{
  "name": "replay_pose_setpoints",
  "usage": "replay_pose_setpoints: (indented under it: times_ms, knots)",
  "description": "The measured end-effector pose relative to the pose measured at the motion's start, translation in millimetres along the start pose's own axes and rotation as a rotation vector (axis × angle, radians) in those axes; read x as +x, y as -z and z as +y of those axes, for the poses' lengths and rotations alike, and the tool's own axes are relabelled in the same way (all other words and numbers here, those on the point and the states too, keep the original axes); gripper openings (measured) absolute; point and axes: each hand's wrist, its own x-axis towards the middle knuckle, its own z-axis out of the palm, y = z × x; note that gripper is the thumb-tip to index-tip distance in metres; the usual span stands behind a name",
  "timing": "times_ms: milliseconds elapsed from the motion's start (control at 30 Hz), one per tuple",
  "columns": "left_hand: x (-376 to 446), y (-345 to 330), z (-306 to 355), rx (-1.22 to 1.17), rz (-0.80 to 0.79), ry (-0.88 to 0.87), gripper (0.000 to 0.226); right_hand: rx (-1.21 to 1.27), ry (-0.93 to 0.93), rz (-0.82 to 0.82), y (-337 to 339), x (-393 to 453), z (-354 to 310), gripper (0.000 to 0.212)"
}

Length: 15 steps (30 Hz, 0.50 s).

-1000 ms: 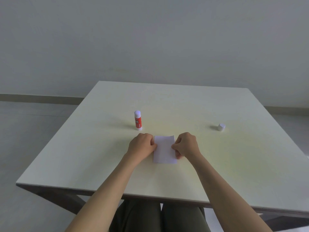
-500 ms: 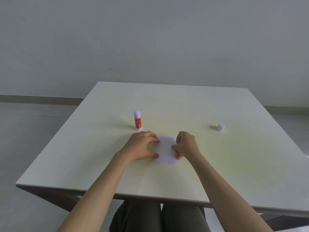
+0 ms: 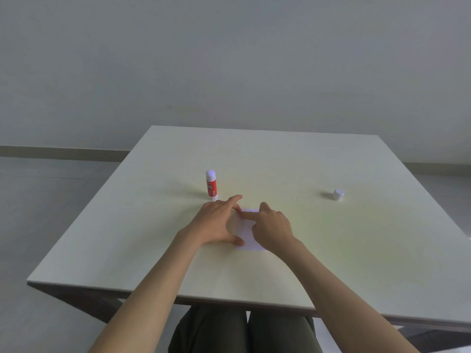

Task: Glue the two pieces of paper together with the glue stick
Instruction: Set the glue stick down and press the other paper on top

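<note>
On the cream table (image 3: 331,250), both spread hands (image 3: 216,222) (image 3: 272,228) press white paper (image 3: 248,242) flat.

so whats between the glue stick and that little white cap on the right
Nothing: the head view shows bare table between the glue stick and the cap.
</note>
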Motion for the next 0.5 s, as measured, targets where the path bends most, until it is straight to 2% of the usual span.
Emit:
replay_pose_setpoints:
  times_ms: [133, 500]
  knots:
    - [0.5, 0.3, -0.9, 0.03, -0.002, -0.008, 0.106, -0.019, -0.03, 0.019, 1.0, 0.0, 5.5, 0.061]
    - [-1.5, -0.6, -2.2, 0.088, 0.044, -0.05, 0.079, 0.004, -0.177, 0.095, 13.7, -7.3, 37.2, 0.056]
